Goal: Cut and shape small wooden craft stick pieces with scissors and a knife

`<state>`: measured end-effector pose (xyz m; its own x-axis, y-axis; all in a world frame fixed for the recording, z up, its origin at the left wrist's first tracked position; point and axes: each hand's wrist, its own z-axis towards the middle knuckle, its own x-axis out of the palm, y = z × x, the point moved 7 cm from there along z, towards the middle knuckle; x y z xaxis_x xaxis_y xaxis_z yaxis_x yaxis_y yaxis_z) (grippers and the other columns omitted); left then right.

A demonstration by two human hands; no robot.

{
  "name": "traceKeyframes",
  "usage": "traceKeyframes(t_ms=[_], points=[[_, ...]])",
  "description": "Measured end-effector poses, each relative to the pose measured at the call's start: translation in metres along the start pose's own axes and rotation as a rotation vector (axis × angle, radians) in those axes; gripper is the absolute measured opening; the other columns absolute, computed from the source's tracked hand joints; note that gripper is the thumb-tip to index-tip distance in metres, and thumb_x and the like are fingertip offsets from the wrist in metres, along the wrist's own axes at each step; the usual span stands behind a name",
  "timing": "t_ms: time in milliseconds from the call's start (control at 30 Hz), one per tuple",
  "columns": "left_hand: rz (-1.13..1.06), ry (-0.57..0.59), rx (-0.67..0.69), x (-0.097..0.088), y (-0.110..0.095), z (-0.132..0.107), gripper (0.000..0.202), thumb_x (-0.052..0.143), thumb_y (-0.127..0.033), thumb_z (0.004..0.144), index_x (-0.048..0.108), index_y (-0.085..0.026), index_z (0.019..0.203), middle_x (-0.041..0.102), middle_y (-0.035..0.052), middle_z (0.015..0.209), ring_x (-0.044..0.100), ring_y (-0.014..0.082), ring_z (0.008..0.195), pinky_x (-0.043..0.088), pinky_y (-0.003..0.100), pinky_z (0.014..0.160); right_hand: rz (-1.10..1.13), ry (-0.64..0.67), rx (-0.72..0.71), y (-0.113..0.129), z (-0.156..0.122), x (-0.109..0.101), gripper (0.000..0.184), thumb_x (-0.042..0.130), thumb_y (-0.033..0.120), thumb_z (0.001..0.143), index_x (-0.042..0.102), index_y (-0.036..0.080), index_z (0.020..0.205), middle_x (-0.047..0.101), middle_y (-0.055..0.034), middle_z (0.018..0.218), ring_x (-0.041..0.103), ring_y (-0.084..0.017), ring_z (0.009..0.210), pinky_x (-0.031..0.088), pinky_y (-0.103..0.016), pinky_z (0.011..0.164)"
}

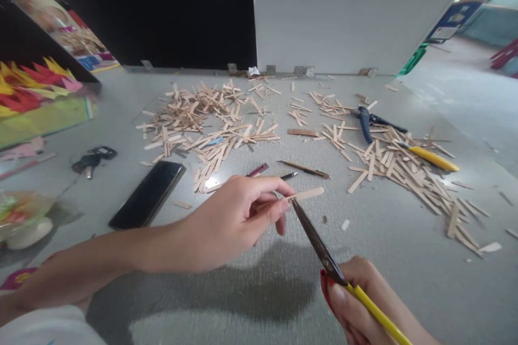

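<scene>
Between the thumb and fingers of my left hand is a wooden craft stick, its rounded end pointing right. My right hand is wrapped round a pair of scissors with yellow and red on the handles. The dark blades reach up to the stick close to my left fingertips; whether they touch or cut it I cannot tell. Just beyond my left hand lie a pen, a dark-tipped pen and a purple item, partly hidden by my fingers.
Loose craft stick pieces lie in a left heap and a right heap. On the right heap rest blue-handled pliers and a yellow-handled tool. A phone and keys lie left. A black and white panel stands behind.
</scene>
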<state>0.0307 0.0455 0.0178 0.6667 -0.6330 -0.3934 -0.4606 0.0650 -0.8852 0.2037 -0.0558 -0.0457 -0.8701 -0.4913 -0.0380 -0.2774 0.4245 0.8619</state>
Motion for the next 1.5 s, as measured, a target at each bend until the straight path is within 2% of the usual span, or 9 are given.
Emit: traceKeyframes(t_ms=[100, 267, 500, 667, 833, 1033, 1167, 1367, 1500], points=[[-0.024, 0.002, 0.013, 0.001, -0.002, 0.001, 0.028, 0.053, -0.04, 0.11, 0.072, -0.02, 0.112, 0.077, 0.0031, 0.085, 0.052, 0.0097, 0.052, 0.04, 0.021, 0.049, -0.004, -0.033, -0.017, -0.002, -0.001, -0.001, 0.077, 0.044, 0.103, 0.085, 0.03, 0.028, 0.069, 0.03, 0.009, 0.053, 0.034, -0.008, 0.044, 0.031, -0.023, 0.041], [-0.043, -0.001, 0.019, 0.001, -0.003, 0.001, 0.024, 0.053, -0.036, 0.11, 0.071, -0.021, 0.11, 0.076, 0.001, 0.084, 0.053, 0.0088, 0.052, 0.043, 0.02, 0.051, -0.022, -0.067, -0.042, -0.007, -0.002, -0.003, 0.075, 0.043, 0.1, 0.088, 0.034, 0.028, 0.072, 0.037, 0.007, 0.058, 0.035, -0.009, 0.046, 0.032, -0.023, 0.041], [-0.149, 0.046, -0.006, 0.003, -0.001, 0.001, 0.024, 0.052, -0.036, 0.112, 0.07, -0.02, 0.114, 0.078, 0.0012, 0.086, 0.056, 0.0081, 0.054, 0.044, 0.02, 0.052, -0.078, -0.009, -0.093, 0.002, 0.003, -0.001, 0.077, 0.04, 0.102, 0.087, 0.033, 0.028, 0.068, 0.021, 0.0088, 0.06, 0.027, -0.01, 0.049, 0.026, -0.023, 0.041], [-0.279, 0.126, -0.046, 0.007, 0.0, 0.004, 0.025, 0.052, -0.037, 0.113, 0.065, -0.017, 0.117, 0.08, 0.0038, 0.085, 0.056, 0.0084, 0.051, 0.043, 0.022, 0.05, -0.08, -0.036, -0.072, -0.002, 0.002, -0.002, 0.074, 0.04, 0.1, 0.089, 0.035, 0.028, 0.073, 0.025, 0.0094, 0.06, 0.028, -0.009, 0.049, 0.025, -0.023, 0.041], [-0.351, 0.159, -0.084, 0.01, 0.002, 0.006, 0.025, 0.053, -0.036, 0.112, 0.063, -0.016, 0.122, 0.081, 0.0051, 0.085, 0.056, 0.0085, 0.049, 0.037, 0.022, 0.046, -0.115, -0.052, -0.082, 0.003, 0.004, -0.001, 0.077, 0.039, 0.102, 0.087, 0.035, 0.027, 0.068, 0.025, 0.0081, 0.059, 0.03, -0.01, 0.049, 0.029, -0.023, 0.041], [-0.273, 0.067, -0.024, 0.009, 0.001, 0.004, 0.024, 0.055, -0.036, 0.111, 0.067, -0.016, 0.116, 0.08, 0.0056, 0.088, 0.059, 0.0091, 0.053, 0.044, 0.022, 0.051, -0.101, -0.11, -0.093, 0.0, 0.004, -0.002, 0.075, 0.049, 0.098, 0.088, 0.034, 0.028, 0.067, 0.028, 0.0067, 0.06, 0.033, -0.011, 0.047, 0.032, -0.023, 0.04], [-0.279, 0.055, -0.002, 0.01, 0.001, 0.004, 0.021, 0.055, -0.034, 0.111, 0.067, -0.017, 0.115, 0.08, 0.0039, 0.087, 0.059, 0.0078, 0.053, 0.044, 0.02, 0.051, -0.127, -0.116, -0.116, -0.003, 0.004, -0.002, 0.073, 0.052, 0.093, 0.092, 0.032, 0.028, 0.066, 0.026, 0.0064, 0.061, 0.034, -0.011, 0.047, 0.033, -0.022, 0.039], [-0.3, 0.07, 0.011, 0.011, 0.001, 0.004, 0.02, 0.052, -0.032, 0.113, 0.067, -0.018, 0.114, 0.079, 0.0022, 0.088, 0.059, 0.0062, 0.052, 0.045, 0.017, 0.051, -0.17, -0.097, -0.092, -0.003, 0.006, -0.002, 0.073, 0.049, 0.092, 0.093, 0.034, 0.027, 0.064, 0.034, 0.0051, 0.055, 0.036, -0.011, 0.045, 0.031, -0.024, 0.04], [-0.274, 0.049, 0.017, 0.01, 0.0, 0.004, 0.022, 0.051, -0.031, 0.113, 0.068, -0.018, 0.114, 0.078, 0.0025, 0.087, 0.059, 0.0068, 0.052, 0.045, 0.018, 0.051, -0.213, -0.094, -0.112, -0.001, 0.006, -0.002, 0.076, 0.033, 0.097, 0.094, 0.028, 0.028, 0.064, 0.033, 0.0048, 0.051, 0.033, -0.011, 0.046, 0.029, -0.027, 0.043]])
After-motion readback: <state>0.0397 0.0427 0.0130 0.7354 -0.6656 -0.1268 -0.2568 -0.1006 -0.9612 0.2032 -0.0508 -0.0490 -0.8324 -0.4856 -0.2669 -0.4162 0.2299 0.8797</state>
